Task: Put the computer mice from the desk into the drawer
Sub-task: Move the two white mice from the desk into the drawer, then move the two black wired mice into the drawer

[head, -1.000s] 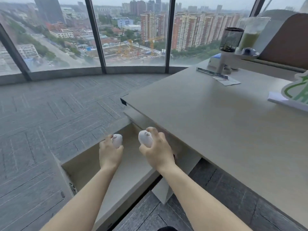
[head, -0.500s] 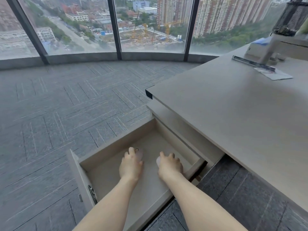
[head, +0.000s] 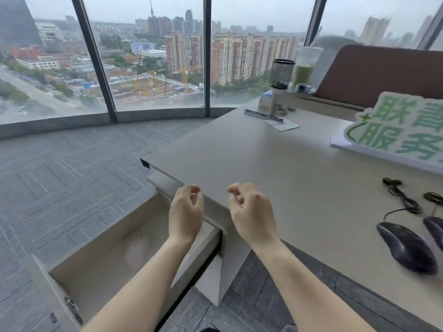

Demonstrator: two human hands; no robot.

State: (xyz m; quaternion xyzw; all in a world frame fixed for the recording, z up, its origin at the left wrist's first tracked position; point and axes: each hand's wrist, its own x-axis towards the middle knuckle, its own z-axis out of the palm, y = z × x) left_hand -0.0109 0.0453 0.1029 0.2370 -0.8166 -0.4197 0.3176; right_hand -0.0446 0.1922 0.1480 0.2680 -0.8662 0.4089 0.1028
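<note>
My left hand point(head: 185, 212) and my right hand point(head: 251, 212) hover empty with loosely curled fingers at the desk's front-left corner, above the open drawer point(head: 79, 257). A pale, blurred mouse point(head: 136, 252) lies on the drawer floor left of my left forearm; a second one is hidden if it is there. Two black corded mice rest on the desk point(head: 275, 168) at the right: one full in view point(head: 407, 248), the other point(head: 435, 230) cut by the frame edge, with their cables point(head: 402, 200) coiled behind them.
A green-and-white sign point(head: 395, 130) lies on the desk's far right. At the back stand a black mesh cup point(head: 281, 73), a drink cup point(head: 305, 65), a ruler point(head: 262, 115) and a card. Grey carpet and floor-to-ceiling windows lie to the left.
Both hands let go of the white mice inside the drawer, then rose out of it empty to desk-edge height. The view tilted up and right, which brought the black mice into sight.
</note>
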